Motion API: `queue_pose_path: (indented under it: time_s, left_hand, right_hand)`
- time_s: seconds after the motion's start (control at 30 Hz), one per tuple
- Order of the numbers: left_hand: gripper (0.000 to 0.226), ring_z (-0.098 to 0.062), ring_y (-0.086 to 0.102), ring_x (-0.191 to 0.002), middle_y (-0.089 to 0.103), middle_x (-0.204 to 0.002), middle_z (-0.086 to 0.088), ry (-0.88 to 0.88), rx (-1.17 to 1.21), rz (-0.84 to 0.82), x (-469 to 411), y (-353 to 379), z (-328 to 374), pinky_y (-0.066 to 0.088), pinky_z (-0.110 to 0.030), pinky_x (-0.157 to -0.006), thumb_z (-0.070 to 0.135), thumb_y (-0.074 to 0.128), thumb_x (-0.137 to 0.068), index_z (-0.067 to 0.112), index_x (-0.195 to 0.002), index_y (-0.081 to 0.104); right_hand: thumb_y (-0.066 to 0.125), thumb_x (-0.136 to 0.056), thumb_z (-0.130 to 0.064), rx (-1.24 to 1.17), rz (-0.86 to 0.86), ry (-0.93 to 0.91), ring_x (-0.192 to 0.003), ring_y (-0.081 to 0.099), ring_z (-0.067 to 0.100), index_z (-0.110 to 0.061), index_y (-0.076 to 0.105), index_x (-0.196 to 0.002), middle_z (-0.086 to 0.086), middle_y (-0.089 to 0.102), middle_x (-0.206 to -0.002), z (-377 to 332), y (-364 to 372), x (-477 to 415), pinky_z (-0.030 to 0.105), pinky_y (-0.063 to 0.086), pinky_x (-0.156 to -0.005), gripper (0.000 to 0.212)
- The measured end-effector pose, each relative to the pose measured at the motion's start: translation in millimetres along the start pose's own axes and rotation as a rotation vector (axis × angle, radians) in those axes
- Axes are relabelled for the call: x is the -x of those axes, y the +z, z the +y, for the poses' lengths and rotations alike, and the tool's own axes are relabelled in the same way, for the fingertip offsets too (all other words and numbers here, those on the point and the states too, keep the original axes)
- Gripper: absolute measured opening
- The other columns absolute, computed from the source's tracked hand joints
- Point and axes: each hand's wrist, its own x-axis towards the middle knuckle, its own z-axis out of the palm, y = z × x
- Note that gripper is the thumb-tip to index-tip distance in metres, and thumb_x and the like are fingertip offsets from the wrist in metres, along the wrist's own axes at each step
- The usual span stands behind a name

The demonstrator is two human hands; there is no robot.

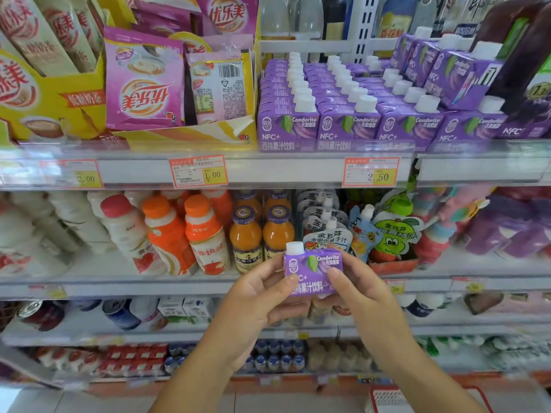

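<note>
Purple carton (316, 263) between left grip (259, 302) and right grip (360, 296)

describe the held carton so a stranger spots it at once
Look at the shop shelves full of drinks, then in front of the middle shelf. There the left hand and right hand pinch a purple carton with a white cap, the only one off the shelf, unlike the matching rows up top.

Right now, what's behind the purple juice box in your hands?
Behind the purple juice box, a shelf holds orange juice bottles and white spouted pouches. The box hides the pouches' bottoms and whatever stands right behind it.
</note>
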Motion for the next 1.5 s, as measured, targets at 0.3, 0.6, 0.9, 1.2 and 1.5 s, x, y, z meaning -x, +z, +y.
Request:
queue_pose_path:
  time_s: [0.3,0.6,0.9,1.2,1.5]
  left_hand:
    - [0.033,-0.022,0.07,-0.106,0.073,-0.115,-0.005,-0.004,-0.046,0.025,-2,2,-5,0.059,-0.033,-0.087,0.025,0.052,-0.094,0.022,-0.126,0.061]
    - [0.042,-0.015,0.07,-0.103,0.073,-0.114,0.0,0.006,-0.098,0.094,-1,3,-13,0.058,-0.032,-0.081,0.036,0.057,-0.084,0.025,-0.124,0.065]
    - [0.04,-0.023,0.072,-0.1,0.075,-0.109,-0.006,-0.007,-0.104,0.083,-6,7,-15,0.058,-0.033,-0.087,0.025,0.066,-0.08,0.014,-0.119,0.065]
    - [0.042,-0.016,0.071,-0.099,0.075,-0.108,-0.005,-0.02,-0.085,0.043,-2,5,-14,0.057,-0.021,-0.076,0.023,0.065,-0.08,0.015,-0.121,0.064]
    - [0.05,-0.013,0.069,-0.104,0.075,-0.109,0.003,0.109,-0.237,0.052,-6,2,-6,0.054,-0.021,-0.083,0.016,0.077,-0.068,0.016,-0.116,0.065]
  right_hand:
    - [0.075,-0.079,-0.034,0.158,0.092,-0.062,-0.093,0.068,0.007,-0.037,0.053,-0.125,-0.016,0.066,-0.11,9,3,5,0.023,0.056,-0.076,0.05]
    - [0.069,-0.088,-0.031,0.035,-0.019,0.041,-0.105,0.066,0.009,-0.041,0.056,-0.127,-0.011,0.064,-0.124,13,-5,9,0.031,0.053,-0.088,0.042]
    - [0.05,-0.097,-0.039,-0.234,-0.073,0.081,-0.08,0.065,0.031,-0.007,0.058,-0.124,0.021,0.069,-0.104,9,-9,9,0.037,0.056,-0.065,0.043]
    - [0.062,-0.082,-0.029,-0.118,-0.02,0.1,-0.073,0.07,0.029,-0.017,0.06,-0.123,0.012,0.072,-0.103,4,-25,12,0.031,0.057,-0.061,0.043]
    - [0.059,-0.084,-0.027,0.117,-0.119,-0.032,-0.11,0.063,0.008,-0.031,0.056,-0.125,-0.013,0.069,-0.116,-7,-35,13,0.029,0.055,-0.089,0.042]
